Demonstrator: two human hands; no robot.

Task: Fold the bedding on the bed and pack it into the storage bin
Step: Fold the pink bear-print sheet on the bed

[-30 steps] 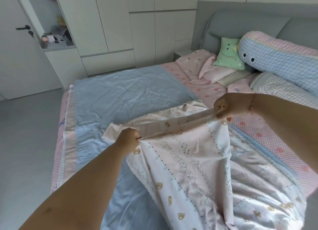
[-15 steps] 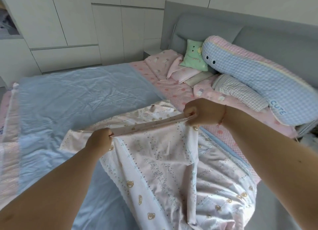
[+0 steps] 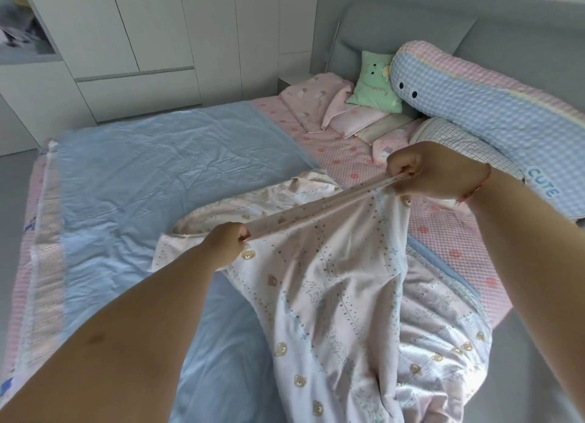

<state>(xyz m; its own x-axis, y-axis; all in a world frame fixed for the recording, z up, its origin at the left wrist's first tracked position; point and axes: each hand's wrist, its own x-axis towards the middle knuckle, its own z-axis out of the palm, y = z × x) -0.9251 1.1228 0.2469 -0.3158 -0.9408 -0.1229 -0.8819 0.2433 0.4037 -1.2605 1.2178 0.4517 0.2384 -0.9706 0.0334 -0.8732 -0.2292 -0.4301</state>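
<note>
The right hand [image 3: 440, 172] has lifted higher than a moment ago, pulling the quilt [image 3: 342, 296] edge taut against the left hand [image 3: 226, 243]. Both grips pinch that edge closed. Folding has barely begun on the bed [image 3: 152, 175].

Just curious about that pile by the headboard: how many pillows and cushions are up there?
5 that I can make out: long checked bolster, green cushion, pink pillow left of it, plaid pillow under the bolster, pink one in front. More may be hidden.

Two hands on show, left hand [image 3: 226, 243] and right hand [image 3: 433, 171], one bear-print quilt [image 3: 342, 311] between them. One blue sheet [image 3: 164, 175] across one bed [image 3: 364, 159]. One long gingham bolster [image 3: 493, 112], one green cushion [image 3: 375, 83], one striped pillow [image 3: 456, 134].
</note>
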